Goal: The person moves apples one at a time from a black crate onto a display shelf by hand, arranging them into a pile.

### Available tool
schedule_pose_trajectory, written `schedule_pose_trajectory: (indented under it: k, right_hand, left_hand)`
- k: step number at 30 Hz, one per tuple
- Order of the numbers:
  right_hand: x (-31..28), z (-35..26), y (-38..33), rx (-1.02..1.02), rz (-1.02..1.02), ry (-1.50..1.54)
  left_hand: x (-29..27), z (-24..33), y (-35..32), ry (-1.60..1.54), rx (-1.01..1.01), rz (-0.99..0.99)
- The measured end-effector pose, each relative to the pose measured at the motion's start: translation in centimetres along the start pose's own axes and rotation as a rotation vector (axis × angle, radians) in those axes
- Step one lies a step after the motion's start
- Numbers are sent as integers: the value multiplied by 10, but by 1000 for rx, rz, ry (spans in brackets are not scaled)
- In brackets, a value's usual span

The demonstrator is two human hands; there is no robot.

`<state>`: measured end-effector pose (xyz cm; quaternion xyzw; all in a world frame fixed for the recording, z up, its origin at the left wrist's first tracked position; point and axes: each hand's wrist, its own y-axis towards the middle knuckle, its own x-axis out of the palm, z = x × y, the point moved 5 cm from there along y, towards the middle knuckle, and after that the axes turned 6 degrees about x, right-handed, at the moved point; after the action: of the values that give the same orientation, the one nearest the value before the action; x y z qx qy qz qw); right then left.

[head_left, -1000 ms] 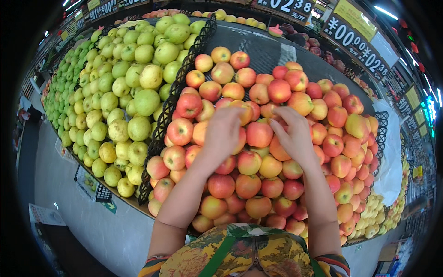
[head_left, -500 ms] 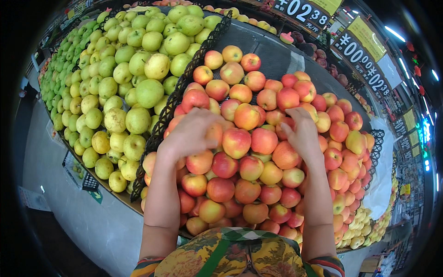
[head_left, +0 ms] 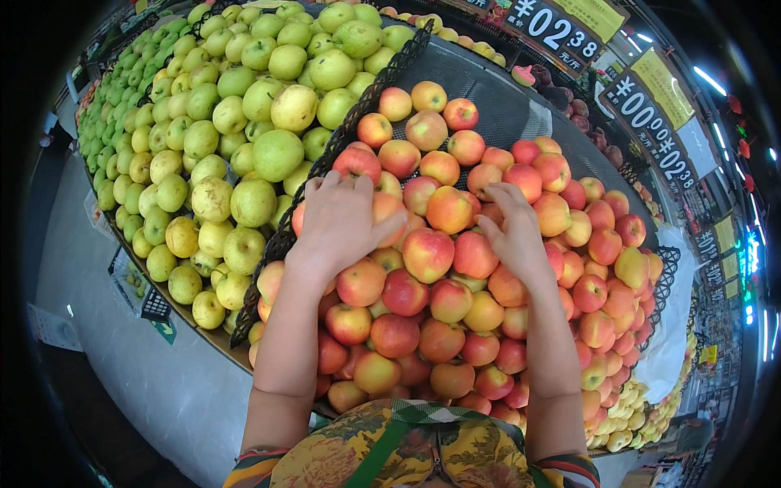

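Red-and-yellow apples (head_left: 427, 254) lie heaped in front of me. My left hand (head_left: 346, 224) rests palm down on the heap's left part, fingers stretched away from me, thumb out to the right beside an orange-red apple (head_left: 388, 209). A redder apple (head_left: 356, 163) touches its fingertips. On the right, my right hand (head_left: 518, 236) lies over the heap with its fingers bent and spread. Part of an apple (head_left: 493, 213) shows between its thumb and forefinger. Both hands look open; what lies under the palms is hidden.
A black lattice divider (head_left: 368, 106) separates the apples from yellow-green pears (head_left: 253, 202) on the left. Dark mesh matting (head_left: 488, 85) shows behind the apples. Price signs (head_left: 553, 32) hang at the far right. White plastic sheeting (head_left: 665, 325) lies along the right side.
My left hand has moved slightly away from me and flattened, with its thumb spread out. My right hand has shifted a little left over the apples. The whole view has turned slightly.
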<state>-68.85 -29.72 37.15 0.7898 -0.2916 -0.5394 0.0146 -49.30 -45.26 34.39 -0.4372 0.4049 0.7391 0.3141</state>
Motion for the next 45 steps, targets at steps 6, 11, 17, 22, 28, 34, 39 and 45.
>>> schedule_pose_trajectory:
  k: [6, 11, 17, 22, 28, 34, 39, 45]
  right_hand:
    - [-16, 5, 16, 29, 127, 70]
    - [-16, 11, 17, -50, 230, -298]
    - [-12, 26, 31, 11, 140, -599]
    - [-12, 42, 45, 18, 72, -590]
    - [-25, 20, 46, 4, 144, -13]
    - [13, -43, 51, -210, -31, 76]
    - [55, -58, 60, -271, -170, 287]
    - [75, -42, 63, 137, -200, 450]
  left_hand:
    - [9, -6, -6, -55, 86, -184]
    - [7, -18, -8, -205, 193, -175]
    - [12, -27, -7, -201, 250, -153]
    - [21, -8, -5, 43, 119, -270]
    - [24, -12, -8, -74, 256, -138]
    - [2, -16, -11, -261, 240, -245]
    - [6, -19, -9, -338, 211, -229]
    - [11, -23, -6, -277, 205, -177]
